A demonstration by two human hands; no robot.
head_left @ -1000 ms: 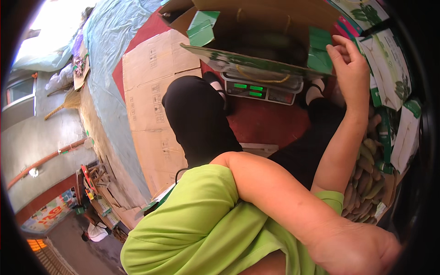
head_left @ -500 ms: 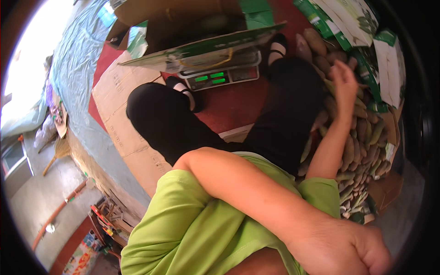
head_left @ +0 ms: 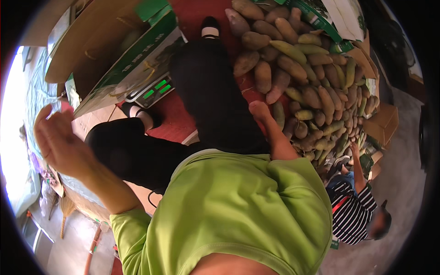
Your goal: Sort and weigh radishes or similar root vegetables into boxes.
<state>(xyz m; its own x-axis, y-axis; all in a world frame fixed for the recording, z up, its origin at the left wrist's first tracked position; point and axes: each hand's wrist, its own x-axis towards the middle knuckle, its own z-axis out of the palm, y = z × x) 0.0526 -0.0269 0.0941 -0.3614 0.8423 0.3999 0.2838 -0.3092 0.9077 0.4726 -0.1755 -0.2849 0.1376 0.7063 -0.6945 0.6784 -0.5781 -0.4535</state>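
My left hand (head_left: 57, 142) is raised at the left with loosely bent fingers apart, holding nothing I can see. It is near the lower corner of the open cardboard box (head_left: 130, 59), which has a green printed flap. My right hand (head_left: 260, 111) is low beside my right knee, by the edge of a pile of long, plump brown and green produce (head_left: 300, 71). Its fingers are foreshortened and mostly hidden, so whether it holds anything does not show. Partly under the box is a digital scale (head_left: 153, 91) with lit green displays.
A person in a striped shirt (head_left: 350, 213) is at the lower right, one arm reaching to the pile. Green-and-white cartons (head_left: 346, 18) and a brown box (head_left: 382, 123) border the produce. Pale blue sheeting (head_left: 41, 85) and a broom (head_left: 66, 208) are at the left.
My view has turned right, bringing the striped-shirted person into sight. My left arm has swung from across my body out to the left. My right hand has dropped from above the pile to beside my knee.
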